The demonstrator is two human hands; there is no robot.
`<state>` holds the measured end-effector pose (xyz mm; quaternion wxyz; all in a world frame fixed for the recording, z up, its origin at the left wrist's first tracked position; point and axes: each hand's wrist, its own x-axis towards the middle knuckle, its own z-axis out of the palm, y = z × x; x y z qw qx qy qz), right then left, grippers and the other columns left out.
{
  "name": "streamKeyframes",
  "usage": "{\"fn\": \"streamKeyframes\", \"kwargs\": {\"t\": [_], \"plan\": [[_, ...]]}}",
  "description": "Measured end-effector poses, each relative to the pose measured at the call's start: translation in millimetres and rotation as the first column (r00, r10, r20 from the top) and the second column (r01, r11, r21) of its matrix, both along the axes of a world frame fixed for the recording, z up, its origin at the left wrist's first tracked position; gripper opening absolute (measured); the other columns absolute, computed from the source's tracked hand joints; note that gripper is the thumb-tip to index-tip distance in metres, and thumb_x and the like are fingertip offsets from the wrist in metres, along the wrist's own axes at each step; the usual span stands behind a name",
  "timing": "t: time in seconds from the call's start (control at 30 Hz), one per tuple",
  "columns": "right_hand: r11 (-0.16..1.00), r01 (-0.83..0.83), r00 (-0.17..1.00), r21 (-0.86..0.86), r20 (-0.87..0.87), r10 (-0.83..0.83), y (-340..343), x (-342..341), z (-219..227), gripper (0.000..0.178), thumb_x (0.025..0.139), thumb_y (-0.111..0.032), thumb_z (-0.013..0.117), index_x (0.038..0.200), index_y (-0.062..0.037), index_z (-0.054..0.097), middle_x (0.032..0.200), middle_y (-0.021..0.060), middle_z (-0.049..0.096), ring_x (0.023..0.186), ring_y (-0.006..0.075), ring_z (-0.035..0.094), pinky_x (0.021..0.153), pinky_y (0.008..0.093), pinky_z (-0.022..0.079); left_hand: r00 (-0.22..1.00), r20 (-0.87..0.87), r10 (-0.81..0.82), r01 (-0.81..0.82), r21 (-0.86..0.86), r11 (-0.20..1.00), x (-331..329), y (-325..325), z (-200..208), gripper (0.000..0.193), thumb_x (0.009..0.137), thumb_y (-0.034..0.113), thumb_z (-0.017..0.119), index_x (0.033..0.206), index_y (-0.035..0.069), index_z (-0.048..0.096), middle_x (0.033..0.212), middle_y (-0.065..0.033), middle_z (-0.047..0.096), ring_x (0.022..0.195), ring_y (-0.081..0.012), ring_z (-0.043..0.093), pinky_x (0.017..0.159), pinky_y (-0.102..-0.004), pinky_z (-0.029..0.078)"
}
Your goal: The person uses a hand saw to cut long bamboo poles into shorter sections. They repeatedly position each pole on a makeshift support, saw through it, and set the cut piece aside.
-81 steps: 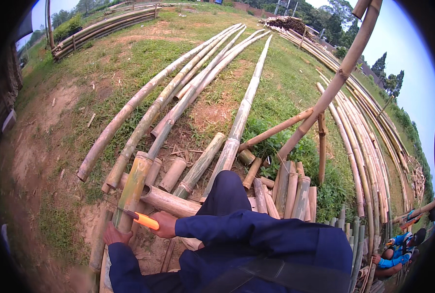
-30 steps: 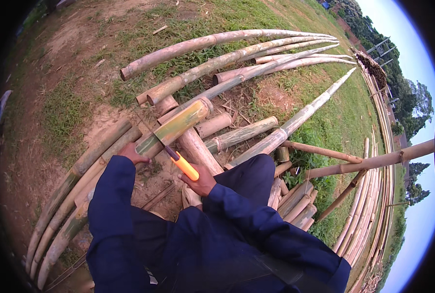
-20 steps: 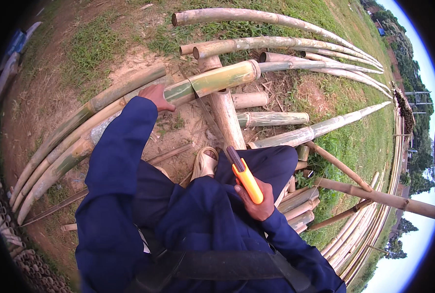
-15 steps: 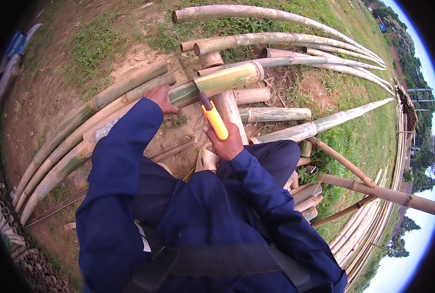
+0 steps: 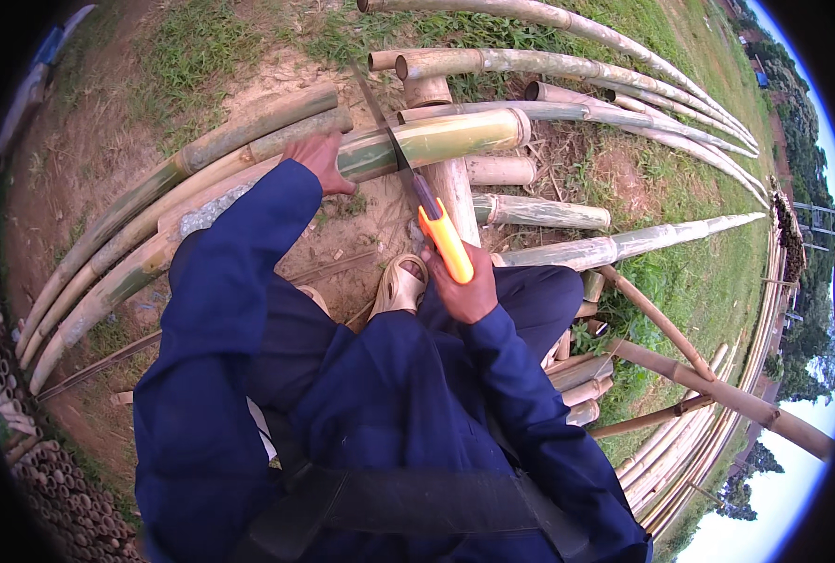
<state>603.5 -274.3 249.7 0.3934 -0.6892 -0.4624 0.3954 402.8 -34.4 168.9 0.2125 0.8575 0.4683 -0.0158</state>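
Note:
My right hand (image 5: 470, 287) is closed round the orange handle (image 5: 447, 246) of a hand saw, close to my knee. The saw's dark blade (image 5: 381, 114) lies across a thick green-yellow bamboo pole (image 5: 455, 137), pointing away from me. To the left of the blade, my left hand (image 5: 318, 161) grips the same pole, thumb on the near side and fingers over the top. The pole rests on another bamboo piece (image 5: 454, 195) beneath it. Whether the blade has cut into the pole cannot be made out.
Two bamboo poles (image 5: 181, 165) lie beyond my left hand. Several long poles (image 5: 539, 62) stretch away to the far right. Short bamboo lengths (image 5: 549, 212) lie right of the support. A slanting bamboo frame (image 5: 718, 389) stands at right. My sandalled foot (image 5: 400, 283) is below the pole.
My right hand has drawn the saw back a little toward me, and the handle sits farther from the pole. My left hand keeps its grip. The whole view has shifted slightly.

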Motion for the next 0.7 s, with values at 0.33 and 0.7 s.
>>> {"fn": "streamKeyframes", "kwargs": {"t": [0.33, 0.7], "plan": [[0.999, 0.036, 0.999, -0.023, -0.017, -0.037, -105, 8, 22, 0.032, 0.094, -0.005, 0.073, 0.124, 0.0039, 0.069, 0.097, 0.0107, 0.075, 0.086, 0.013, 0.068, 0.083, 0.0291, 0.055, 0.999, -0.009, 0.04, -0.04, -0.01, 0.999, -3, 3, -11, 0.081, 0.06, 0.047, 0.085, 0.121, -0.001, 0.06, 0.104, -0.0241, 0.072, 0.102, -0.0432, 0.07, 0.094, -0.0525, 0.053], [1.0, 0.0, 0.998, 0.002, -0.065, 0.0, -46, -3, 13, 0.025, 0.092, -0.008, 0.074, 0.115, 0.0031, 0.071, 0.089, 0.0171, 0.074, 0.075, 0.0182, 0.07, 0.075, 0.0326, 0.055, 0.996, -0.025, 0.084, -0.084, 0.0, 0.996, -9, 3, -12, 0.079, 0.06, 0.045, 0.084, 0.122, 0.002, 0.06, 0.106, -0.0244, 0.072, 0.103, -0.0432, 0.069, 0.093, -0.0519, 0.053]]}}
